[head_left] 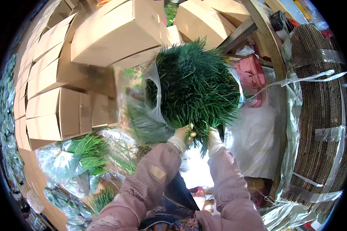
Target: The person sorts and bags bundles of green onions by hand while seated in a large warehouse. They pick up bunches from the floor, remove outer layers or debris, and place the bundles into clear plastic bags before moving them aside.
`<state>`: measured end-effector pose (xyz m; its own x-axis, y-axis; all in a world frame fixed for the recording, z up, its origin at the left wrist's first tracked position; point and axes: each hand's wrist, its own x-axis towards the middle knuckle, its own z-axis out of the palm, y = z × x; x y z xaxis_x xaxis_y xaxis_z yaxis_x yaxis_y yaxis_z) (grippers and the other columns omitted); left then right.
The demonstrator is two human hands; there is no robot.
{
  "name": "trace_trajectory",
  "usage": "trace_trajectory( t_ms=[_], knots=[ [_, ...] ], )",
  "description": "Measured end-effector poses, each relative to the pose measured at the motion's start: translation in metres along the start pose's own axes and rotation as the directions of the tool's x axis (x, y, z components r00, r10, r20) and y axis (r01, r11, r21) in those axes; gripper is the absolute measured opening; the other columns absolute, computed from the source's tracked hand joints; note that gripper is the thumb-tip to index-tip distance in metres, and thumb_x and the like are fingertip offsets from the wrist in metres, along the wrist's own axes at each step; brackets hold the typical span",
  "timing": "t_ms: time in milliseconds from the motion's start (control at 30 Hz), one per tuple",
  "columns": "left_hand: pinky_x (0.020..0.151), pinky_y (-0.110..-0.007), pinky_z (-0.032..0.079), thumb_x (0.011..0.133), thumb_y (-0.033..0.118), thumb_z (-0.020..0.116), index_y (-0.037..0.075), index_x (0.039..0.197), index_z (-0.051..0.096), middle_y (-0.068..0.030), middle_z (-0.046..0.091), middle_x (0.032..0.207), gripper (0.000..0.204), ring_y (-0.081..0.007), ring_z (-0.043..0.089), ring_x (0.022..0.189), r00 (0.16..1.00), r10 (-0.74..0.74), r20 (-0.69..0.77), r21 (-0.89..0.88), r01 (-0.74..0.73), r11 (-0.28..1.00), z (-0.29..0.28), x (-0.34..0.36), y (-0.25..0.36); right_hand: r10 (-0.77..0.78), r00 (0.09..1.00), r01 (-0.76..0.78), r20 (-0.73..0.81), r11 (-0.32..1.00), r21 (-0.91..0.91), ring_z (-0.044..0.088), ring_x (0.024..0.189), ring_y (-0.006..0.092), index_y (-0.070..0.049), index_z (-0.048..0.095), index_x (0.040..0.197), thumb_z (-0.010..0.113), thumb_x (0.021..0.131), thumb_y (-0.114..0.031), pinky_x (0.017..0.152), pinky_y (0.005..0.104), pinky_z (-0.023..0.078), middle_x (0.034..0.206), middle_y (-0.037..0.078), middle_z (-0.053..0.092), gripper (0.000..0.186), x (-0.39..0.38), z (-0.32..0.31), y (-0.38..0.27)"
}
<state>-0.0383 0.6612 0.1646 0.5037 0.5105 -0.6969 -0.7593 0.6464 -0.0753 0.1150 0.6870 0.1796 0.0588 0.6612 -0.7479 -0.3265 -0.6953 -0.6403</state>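
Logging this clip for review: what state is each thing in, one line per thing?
Green needle bunch: upright, held at its base.
Left hand: gloved, gripping the bunch.
Right hand: gloved, gripping the bunch.
Clear plastic bag: open, loose beside the bunch.
Cardboard boxes: closed, stacked.
Bagged bunches: lying down.

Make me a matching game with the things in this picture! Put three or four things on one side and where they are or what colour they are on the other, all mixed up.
Things:
1. bunch of green needles
2. cardboard boxes
3. clear plastic bag
4. corrugated cardboard roll

Descriptions:
A. tan, stacked at upper left
B. brown and ribbed, taped, at far right
C. dark green, held by both gloved hands
D. see-through, wrapped around the bunch's left side

Pairs: 1-C, 2-A, 3-D, 4-B
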Motion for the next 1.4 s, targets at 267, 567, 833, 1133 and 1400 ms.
trace_trajectory(
  t_ms=[267,567,833,1133,1400],
  knots=[
    [0.052,-0.034,0.049,0.081,-0.005,0.046,0.000,0.104,0.055,-0.0111,0.056,0.087,0.025,-0.0204,0.059,0.070,0.996,0.085,0.016,-0.046,-0.084,0.995,0.072,-0.037,-0.023,-0.187,0.903,0.358,0.387,0.824,-0.438,0.059,0.073,0.0119,0.000,0.060,0.096,0.050,0.086,-0.006,0.060,0.0213,0.049,0.087,0.007,0.063,0.015,-0.075,-0.003,-0.082],
    [0.040,-0.023,0.041,0.086,0.002,0.050,0.005,0.103,0.053,-0.0066,0.053,0.084,0.017,-0.0117,0.048,0.051,0.996,0.093,-0.005,0.204,-0.090,0.975,0.157,-0.115,-0.035,-0.400,0.864,0.460,0.306,0.382,-0.802,0.056,0.075,0.0168,-0.003,0.058,0.096,0.045,0.090,-0.016,0.065,0.0268,0.048,0.083,0.005,0.059,0.020,-0.040,-0.084,-0.074],
    [0.033,-0.023,0.027,0.091,0.013,0.047,0.015,0.094,0.052,0.0049,0.044,0.055,0.006,-0.0070,0.038,0.036,0.997,0.031,0.069,0.121,-0.039,0.992,0.208,-0.197,-0.040,-0.282,0.858,0.479,0.429,0.743,-0.468,0.058,0.069,0.0129,-0.002,0.059,0.093,0.051,0.087,-0.007,0.059,0.0246,0.048,0.082,0.005,0.061,0.011,-0.174,0.015,-0.166],
    [0.042,-0.022,0.041,0.089,0.003,0.043,0.003,0.104,0.054,-0.0095,0.057,0.076,0.018,-0.0131,0.053,0.054,0.816,0.176,0.551,-0.166,-0.099,0.981,0.190,-0.258,-0.091,-0.099,0.821,0.337,0.563,0.879,-0.337,0.054,0.058,0.0102,-0.006,0.057,0.096,0.051,0.090,-0.014,0.049,0.0228,0.043,0.077,0.001,0.059,0.012,-0.302,0.048,-0.203],
    [0.058,-0.021,0.044,0.090,0.015,0.051,0.001,0.091,0.059,-0.0040,0.059,0.088,0.016,-0.0091,0.053,0.066,0.686,0.393,0.612,0.034,-0.520,0.854,0.130,-0.371,-0.149,-0.116,0.776,0.493,0.620,0.725,-0.481,0.057,0.066,0.0166,-0.002,0.055,0.100,0.040,0.093,-0.022,0.059,0.0276,0.049,0.086,0.007,0.060,0.025,-0.399,0.041,-0.146]
  ],
)
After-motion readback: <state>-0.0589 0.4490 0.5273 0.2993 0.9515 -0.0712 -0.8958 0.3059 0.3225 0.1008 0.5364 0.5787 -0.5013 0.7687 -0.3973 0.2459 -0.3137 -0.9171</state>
